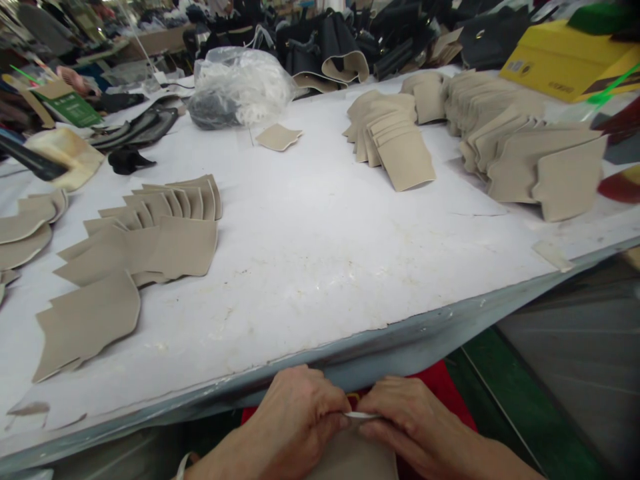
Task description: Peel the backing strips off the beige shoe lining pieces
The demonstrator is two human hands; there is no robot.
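Note:
At the bottom of the view, just off the table's front edge, both hands pinch the top edge of a beige piece (357, 453). My left hand (300, 420) is closed on its left part, thumb and fingers pressed together. My right hand (407, 420) grips the same edge a short way to the right. A thin white strip of the edge shows between the fingertips. The lower part of the piece runs out of the frame. Fanned beige pieces (175, 247) lie on the left of the table, and more beige pieces (405, 150) lie at the back right.
The white table (310, 267) spans the view. A clear plastic bag (240, 87) and a single beige piece (279, 137) are near its back. Further beige stacks (570, 177) and a yellow box (565, 60) stand at the right. Dark bags (345, 47) are piled behind.

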